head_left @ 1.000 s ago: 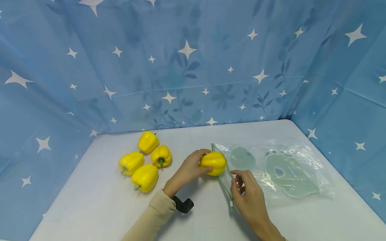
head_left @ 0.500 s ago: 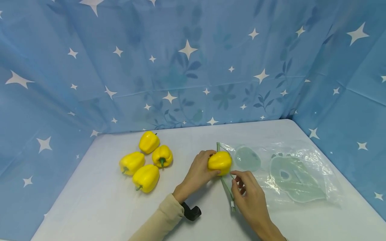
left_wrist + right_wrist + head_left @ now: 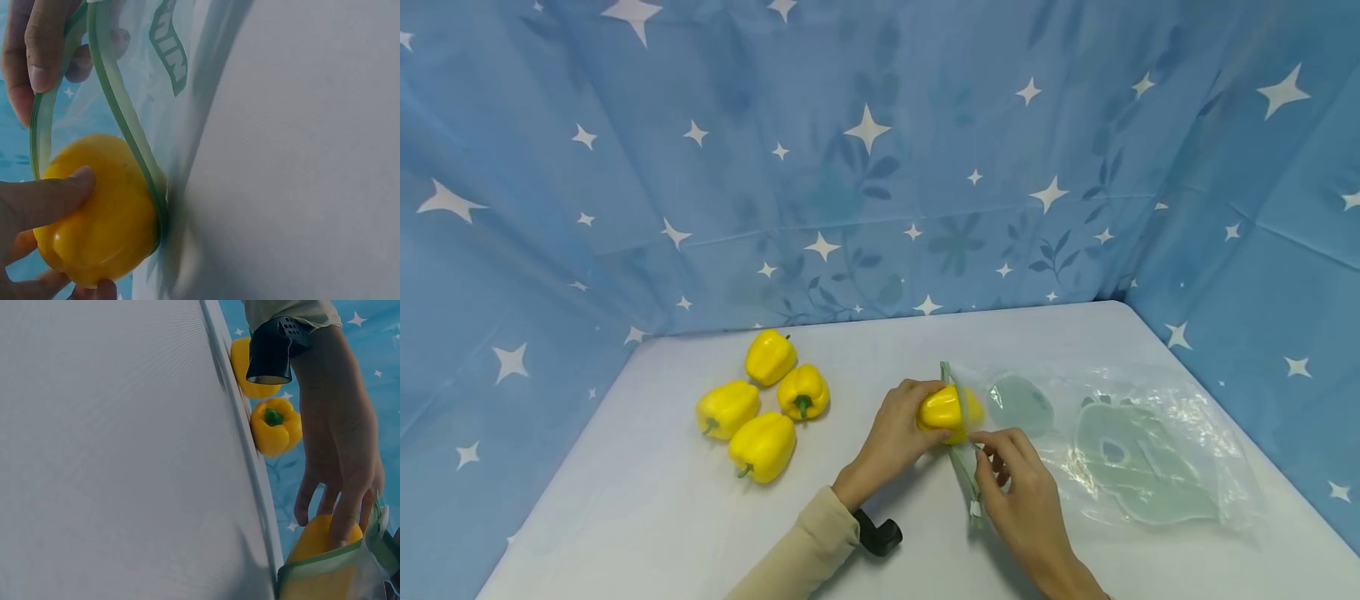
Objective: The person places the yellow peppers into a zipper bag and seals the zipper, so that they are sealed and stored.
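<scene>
My left hand [image 3: 897, 429] grips a yellow bell pepper [image 3: 938, 412], thumb on the near side. The pepper's far end is inside the mouth of a clear zip bag [image 3: 1067, 475] with a green-edged rim; in the left wrist view the green rim [image 3: 125, 119] runs across the pepper [image 3: 94, 219]. My right hand [image 3: 1021, 496] pinches the near part of the rim between thumb and fingers, holding the mouth apart. A small white slider [image 3: 975, 508] sits at the rim's near end. The bag lies flat to the right, with pale green printed shapes.
Several yellow bell peppers [image 3: 762, 443] stand grouped on the left of the white table [image 3: 625, 517]. A blue star-patterned curtain [image 3: 737, 192] rises behind and along both sides. A black camera mount [image 3: 880, 535] is strapped to my left wrist.
My left hand has moved right with the pepper, whose far end has passed from outside the rim into the bag. The bag has shifted slightly right; my right hand has stayed nearly in place.
</scene>
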Demonstrator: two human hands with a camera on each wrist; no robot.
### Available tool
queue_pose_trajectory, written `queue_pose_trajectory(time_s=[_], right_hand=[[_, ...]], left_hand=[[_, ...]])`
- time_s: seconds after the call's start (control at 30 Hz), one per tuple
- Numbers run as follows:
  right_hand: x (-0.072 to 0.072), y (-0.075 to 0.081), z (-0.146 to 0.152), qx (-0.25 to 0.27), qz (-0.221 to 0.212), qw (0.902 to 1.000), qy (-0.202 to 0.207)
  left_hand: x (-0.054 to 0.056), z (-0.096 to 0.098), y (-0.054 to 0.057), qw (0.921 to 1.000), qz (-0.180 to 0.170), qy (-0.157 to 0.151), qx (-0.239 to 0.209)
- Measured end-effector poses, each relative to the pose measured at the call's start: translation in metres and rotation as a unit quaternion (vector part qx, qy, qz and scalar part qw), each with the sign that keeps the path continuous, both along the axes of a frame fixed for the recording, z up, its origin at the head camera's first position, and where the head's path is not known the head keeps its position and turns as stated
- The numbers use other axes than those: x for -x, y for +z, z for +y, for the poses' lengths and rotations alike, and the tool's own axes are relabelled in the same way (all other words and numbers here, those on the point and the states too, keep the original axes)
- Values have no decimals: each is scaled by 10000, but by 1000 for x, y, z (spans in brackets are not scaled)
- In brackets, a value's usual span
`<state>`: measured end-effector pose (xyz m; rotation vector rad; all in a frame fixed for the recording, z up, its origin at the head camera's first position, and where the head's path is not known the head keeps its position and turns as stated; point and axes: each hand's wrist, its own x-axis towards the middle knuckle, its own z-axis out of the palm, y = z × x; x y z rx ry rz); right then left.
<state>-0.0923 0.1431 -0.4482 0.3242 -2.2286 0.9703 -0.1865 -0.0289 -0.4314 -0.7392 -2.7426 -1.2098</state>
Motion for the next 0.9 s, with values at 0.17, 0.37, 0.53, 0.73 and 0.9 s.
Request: queue_pose_trajectory(time_s=[0.17,0.37,0.53,0.73,0.9], right_hand=[[-1,0,0,-2,29,10000,59],[1,1,0,-25,99,9997,208],[1,0,1,-81,162,9990,399],[2,1,1,-147,255,9984,476],[2,1,0,-272,273,9978,532]], left_hand=[[2,2,-1,9996,-206,-190,-89],[4,3,-4,9972,-547,-42,-507],[3,4,-7,9945,-675,233,-761],[4,5,-11,9908,-600,597,-1052],[6,6,-15,9885,-500,844,-1151]])
